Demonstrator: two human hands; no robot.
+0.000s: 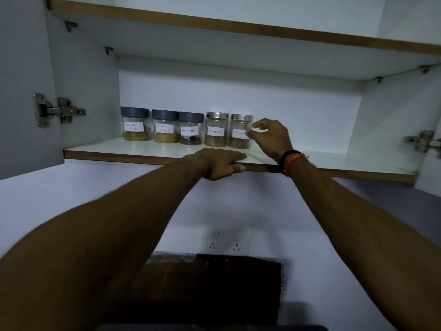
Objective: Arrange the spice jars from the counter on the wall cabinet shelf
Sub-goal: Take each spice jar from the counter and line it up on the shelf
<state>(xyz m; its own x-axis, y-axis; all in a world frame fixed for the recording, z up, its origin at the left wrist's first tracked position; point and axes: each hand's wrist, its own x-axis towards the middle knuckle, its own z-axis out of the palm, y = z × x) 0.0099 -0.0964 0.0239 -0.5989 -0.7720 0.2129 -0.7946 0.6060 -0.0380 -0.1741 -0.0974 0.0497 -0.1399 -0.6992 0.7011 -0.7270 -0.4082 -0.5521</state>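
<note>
Several labelled spice jars stand in a row at the back left of the white wall cabinet shelf. Three have dark grey lids: one, a second and a third. Two have metal lids, one to the left of the other. My right hand is just right of the last metal-lid jar, fingers loosely curled, fingertips at its side and not around it. My left hand holds the shelf's front edge, fingers on top and thumb underneath.
The right half of the shelf holds nothing. An upper shelf runs overhead. Door hinges sit on the left wall and the right wall. Below on the wall is a power socket, with a dark board under it.
</note>
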